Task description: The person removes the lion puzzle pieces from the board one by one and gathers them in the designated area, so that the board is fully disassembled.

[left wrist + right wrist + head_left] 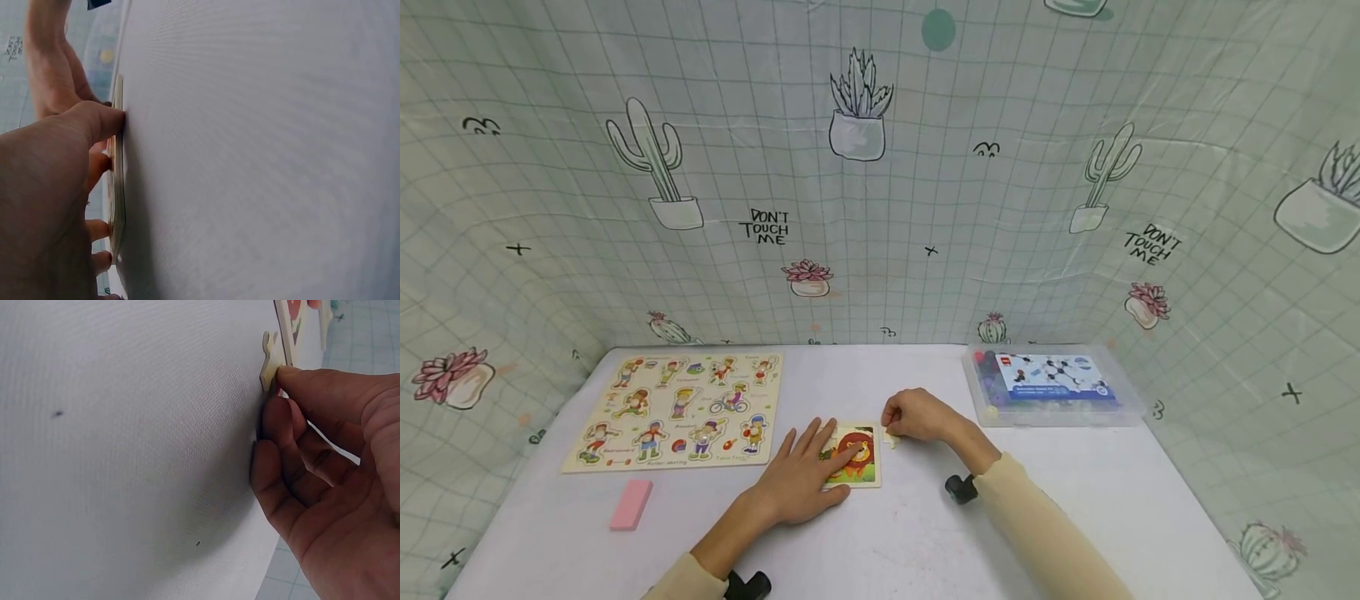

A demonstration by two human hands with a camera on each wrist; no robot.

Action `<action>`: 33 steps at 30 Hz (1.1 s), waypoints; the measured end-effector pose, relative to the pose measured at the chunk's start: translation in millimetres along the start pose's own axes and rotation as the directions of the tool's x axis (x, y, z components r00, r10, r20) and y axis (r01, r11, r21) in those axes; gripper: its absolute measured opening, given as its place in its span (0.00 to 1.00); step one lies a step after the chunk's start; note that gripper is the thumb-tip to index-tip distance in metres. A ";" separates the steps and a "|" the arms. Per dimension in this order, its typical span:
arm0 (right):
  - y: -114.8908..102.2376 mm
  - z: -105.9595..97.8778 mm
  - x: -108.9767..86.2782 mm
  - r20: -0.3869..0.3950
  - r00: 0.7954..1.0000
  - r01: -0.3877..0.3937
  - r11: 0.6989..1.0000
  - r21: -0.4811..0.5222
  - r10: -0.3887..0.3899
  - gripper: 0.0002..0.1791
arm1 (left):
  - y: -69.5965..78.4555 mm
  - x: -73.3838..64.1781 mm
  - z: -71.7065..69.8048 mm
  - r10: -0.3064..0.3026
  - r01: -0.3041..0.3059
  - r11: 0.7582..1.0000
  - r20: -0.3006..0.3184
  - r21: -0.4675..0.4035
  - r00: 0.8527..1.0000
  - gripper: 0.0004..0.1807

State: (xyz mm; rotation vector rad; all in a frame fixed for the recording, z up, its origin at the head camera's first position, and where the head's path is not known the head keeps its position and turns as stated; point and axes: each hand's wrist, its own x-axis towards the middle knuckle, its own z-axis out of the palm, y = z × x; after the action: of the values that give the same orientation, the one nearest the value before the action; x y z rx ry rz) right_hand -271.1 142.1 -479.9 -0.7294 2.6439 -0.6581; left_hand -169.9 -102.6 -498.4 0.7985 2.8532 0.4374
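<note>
A small square lion jigsaw puzzle (871, 471) lies flat on the table in the head view. My left hand (799, 485) rests over its left part with the fingers spread, covering some of the picture. In the left wrist view, the left thumb (103, 119) lies against the edge of the puzzle board (119, 200). Just beyond the puzzle's right side, my right hand (921, 415) pinches a pale jigsaw piece (892, 440) between thumb and finger. The right wrist view shows that piece (271, 361) close to the board's edge, its knobbed outline turned outward.
To the left lies a large wooden peg puzzle board (677, 425) with sports figures. A pink block (631, 505) sits in front of it. At the back right stands a clear plastic case (1052, 387) with a molecule label. A patterned curtain (925, 208) rises behind the table.
</note>
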 end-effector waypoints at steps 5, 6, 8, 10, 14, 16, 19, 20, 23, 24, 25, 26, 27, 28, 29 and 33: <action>0.3 -0.1 0.9 -0.003 1.000 -0.002 1.000 -0.001 0.002 0.02 | -0.1 0.0 0.7 -0.005 0.005 1.000 0.007 -0.001 1.000 0.32; 0.4 0.1 1.0 -0.003 1.000 -0.005 1.000 0.001 0.005 0.02 | -0.1 0.1 0.7 -0.006 0.006 1.000 0.009 0.000 1.000 0.32; 0.4 0.6 1.1 -0.002 1.000 -0.010 1.000 0.004 0.010 0.01 | 0.1 0.3 0.6 -0.005 0.005 1.000 0.010 0.000 1.000 0.32; 0.1 1.0 1.1 -0.001 1.000 -0.015 1.000 0.008 0.015 0.02 | 0.5 0.4 0.4 -0.006 0.006 1.000 0.010 0.001 1.000 0.32; -0.7 1.4 0.5 -0.001 1.000 -0.012 1.000 0.014 0.012 0.02 | 1.4 0.9 0.2 -0.012 0.011 1.000 0.013 0.011 1.000 0.32; -1.0 1.5 -0.1 -0.001 1.000 -0.011 1.000 0.015 0.011 0.02 | 1.9 1.2 0.2 -0.015 0.014 1.000 0.016 0.018 1.000 0.32; -1.2 1.9 -1.0 -0.005 1.000 -0.003 1.000 0.021 0.003 0.02 | 2.6 1.0 0.2 -0.020 0.019 1.000 0.025 0.018 0.999 0.32; -1.2 2.0 -1.1 -0.005 1.000 -0.003 1.000 0.021 0.003 0.02 | 2.8 0.7 0.2 -0.022 0.021 1.000 0.029 0.019 0.999 0.32; -0.7 2.7 -0.9 -0.008 1.000 -0.003 1.000 0.019 0.004 0.02 | 3.1 0.5 0.0 -0.028 0.028 0.999 0.039 0.017 0.999 0.32; -0.5 2.7 -0.8 -0.009 1.000 -0.006 1.000 0.017 0.006 0.02 | 3.1 0.6 0.0 -0.030 0.029 0.999 0.042 0.016 0.999 0.32; -0.3 2.8 -0.7 -0.010 1.000 -0.008 1.000 0.016 0.008 0.02 | 2.9 0.7 0.0 -0.031 0.030 0.999 0.044 0.018 0.999 0.32; -0.1 3.0 -0.5 -0.011 1.000 -0.010 1.000 0.013 0.011 0.02 | 2.8 0.8 0.0 -0.031 0.031 0.999 0.046 0.019 0.998 0.32; 0.1 3.1 -0.5 -0.013 1.000 -0.009 1.000 0.013 0.009 0.02 | 2.6 0.9 0.2 -0.031 0.030 0.999 0.047 0.020 0.998 0.32; 0.2 3.1 -0.4 -0.014 1.000 -0.007 1.000 0.013 0.007 0.02 | 2.6 0.8 0.1 -0.030 0.029 0.999 0.049 0.021 0.998 0.32; 0.4 3.0 -0.3 -0.014 1.000 -0.007 1.000 0.013 0.007 0.02 | 2.5 0.7 0.1 -0.030 0.028 0.999 0.051 0.022 0.998 0.32; 0.5 2.8 -0.6 -0.012 1.000 -0.002 1.000 0.018 0.002 0.02 | 2.5 0.3 0.4 -0.024 0.023 0.999 0.056 0.024 0.998 0.33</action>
State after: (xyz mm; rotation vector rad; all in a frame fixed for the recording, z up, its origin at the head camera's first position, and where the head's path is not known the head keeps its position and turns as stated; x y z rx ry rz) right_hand -269.6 141.9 -482.4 -0.7199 2.6456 -0.6869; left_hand -168.9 -100.2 -498.0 0.7678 2.8175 0.3733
